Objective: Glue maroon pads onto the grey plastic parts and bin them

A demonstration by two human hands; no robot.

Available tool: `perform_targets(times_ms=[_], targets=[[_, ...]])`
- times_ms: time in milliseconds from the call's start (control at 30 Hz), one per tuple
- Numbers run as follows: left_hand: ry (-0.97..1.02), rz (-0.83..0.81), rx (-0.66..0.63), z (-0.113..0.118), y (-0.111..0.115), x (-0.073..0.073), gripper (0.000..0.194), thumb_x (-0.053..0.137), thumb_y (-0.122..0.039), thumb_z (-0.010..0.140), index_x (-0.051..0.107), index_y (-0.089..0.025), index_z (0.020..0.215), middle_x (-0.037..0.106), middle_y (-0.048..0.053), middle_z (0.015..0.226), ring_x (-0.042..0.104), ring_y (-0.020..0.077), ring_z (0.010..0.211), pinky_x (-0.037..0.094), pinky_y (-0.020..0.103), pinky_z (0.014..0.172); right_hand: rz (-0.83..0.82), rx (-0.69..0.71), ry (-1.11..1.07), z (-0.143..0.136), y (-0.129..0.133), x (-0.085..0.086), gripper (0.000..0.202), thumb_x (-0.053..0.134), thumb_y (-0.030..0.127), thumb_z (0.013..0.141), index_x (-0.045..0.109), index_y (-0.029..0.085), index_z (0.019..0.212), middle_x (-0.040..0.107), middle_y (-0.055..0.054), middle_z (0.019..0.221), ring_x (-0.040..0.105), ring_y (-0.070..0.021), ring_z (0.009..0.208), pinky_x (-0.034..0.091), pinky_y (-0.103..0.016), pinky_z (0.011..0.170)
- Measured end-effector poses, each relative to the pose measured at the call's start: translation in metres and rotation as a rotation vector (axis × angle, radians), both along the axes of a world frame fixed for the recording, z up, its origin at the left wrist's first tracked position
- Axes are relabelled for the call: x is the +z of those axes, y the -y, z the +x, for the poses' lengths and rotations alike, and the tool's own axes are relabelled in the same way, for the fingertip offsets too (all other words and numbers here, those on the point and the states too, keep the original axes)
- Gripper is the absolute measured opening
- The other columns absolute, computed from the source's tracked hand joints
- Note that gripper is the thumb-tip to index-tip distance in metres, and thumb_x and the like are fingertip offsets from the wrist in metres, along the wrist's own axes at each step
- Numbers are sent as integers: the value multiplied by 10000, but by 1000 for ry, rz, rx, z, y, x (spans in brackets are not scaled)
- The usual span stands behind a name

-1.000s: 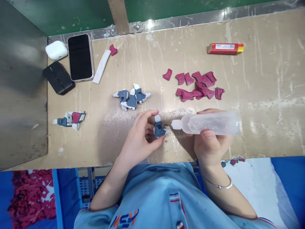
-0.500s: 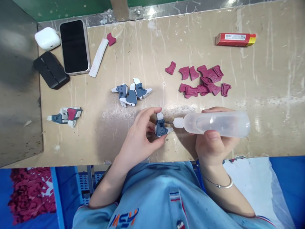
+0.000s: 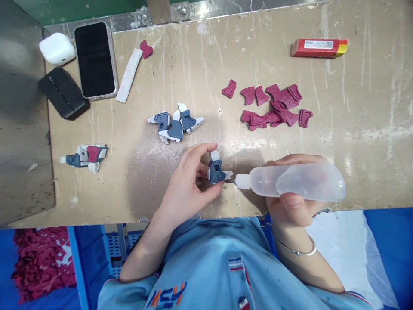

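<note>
Between thumb and fingers, my left hand (image 3: 189, 178) pinches a dark blue and white plastic part (image 3: 216, 171), its recessed face up. My right hand (image 3: 293, 206) is wrapped round a translucent squeeze bottle (image 3: 297, 181) lying sideways, whose thin dark tip points left at the lower right of the held part. Whether the tip touches the part I cannot tell. Up and left of my left hand lie blue and white parts (image 3: 176, 129) in a cluster. Several maroon pieces (image 3: 258, 119) are scattered above the bottle. A similar assembly with a maroon inset (image 3: 93, 153) rests at the left.
At the upper left are a phone (image 3: 97, 60), a white case (image 3: 57, 48), a black box (image 3: 63, 92), a white strip (image 3: 129, 75) and one maroon piece (image 3: 146, 49). A red lighter (image 3: 318, 48) lies upper right. Below the table's left end, a blue crate (image 3: 90, 262) stands beside a maroon pile.
The bottle in my right hand has moved down, its tip going from the held part's upper right side to its lower right. The table view has shifted slightly.
</note>
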State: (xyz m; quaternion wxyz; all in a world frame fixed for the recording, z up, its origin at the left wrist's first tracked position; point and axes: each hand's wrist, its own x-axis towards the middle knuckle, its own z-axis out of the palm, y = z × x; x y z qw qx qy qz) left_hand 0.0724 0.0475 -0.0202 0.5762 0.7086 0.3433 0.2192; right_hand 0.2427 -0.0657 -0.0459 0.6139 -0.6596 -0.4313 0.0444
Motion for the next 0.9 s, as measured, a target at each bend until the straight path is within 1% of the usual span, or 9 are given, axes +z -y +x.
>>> perform_targets(times_ms=[100, 233, 400, 567, 700, 767, 900], targets=[[-6, 22, 4, 1, 1, -1, 636, 775, -59, 834, 613, -331, 1386, 620, 23, 1427, 688, 78, 795, 668, 262, 815, 13, -90, 14, 1, -2, 1, 407, 668, 659, 899, 697, 263, 991, 640, -40, 872, 608, -244, 705, 425, -397, 599], [-10, 44, 5, 1, 1, -2, 625, 791, -70, 842, 617, -326, 1384, 622, 26, 1425, 677, 73, 788, 664, 256, 812, 59, -136, 82, 1, -3, 1, 347, 664, 607, 926, 711, 273, 1005, 627, -38, 881, 610, -253, 737, 434, -406, 638], [-14, 61, -1, 0, 1, -2, 649, 791, -62, 835, 612, -338, 1394, 622, 20, 1429, 676, 71, 787, 662, 251, 805, 54, -102, 45, 0, -5, 1, 348, 700, 597, 944, 720, 276, 1076, 674, -31, 921, 658, -250, 795, 490, -402, 677], [-29, 59, 1, 1, 1, -2, 644, 785, -67, 833, 610, -336, 1391, 629, 20, 1420, 681, 77, 788, 661, 253, 787, 107, -68, 36, 1, -10, 1, 336, 711, 570, 965, 710, 275, 1125, 693, -20, 950, 682, -231, 844, 541, -388, 712], [-42, 58, -7, 1, 0, 0, 622, 777, -71, 837, 613, -328, 1380, 637, 24, 1404, 682, 89, 795, 660, 255, 774, 69, -70, 7, -2, -12, 3, 357, 714, 600, 961, 704, 294, 1144, 678, -23, 971, 682, -229, 857, 545, -394, 735], [-44, 54, -11, 1, 0, 1, 620, 773, -72, 837, 612, -325, 1379, 638, 25, 1403, 683, 92, 801, 661, 253, 772, 51, -79, 30, -3, -11, 3, 357, 690, 612, 967, 696, 297, 1134, 670, -27, 969, 684, -237, 842, 554, -405, 721], [-50, 59, -13, 1, 0, 2, 615, 772, -76, 839, 615, -322, 1381, 640, 29, 1413, 684, 93, 811, 663, 248, 782, -36, -147, 98, -3, -7, 3, 407, 633, 674, 964, 659, 287, 1086, 669, -83, 971, 685, -300, 849, 585, -469, 710]])
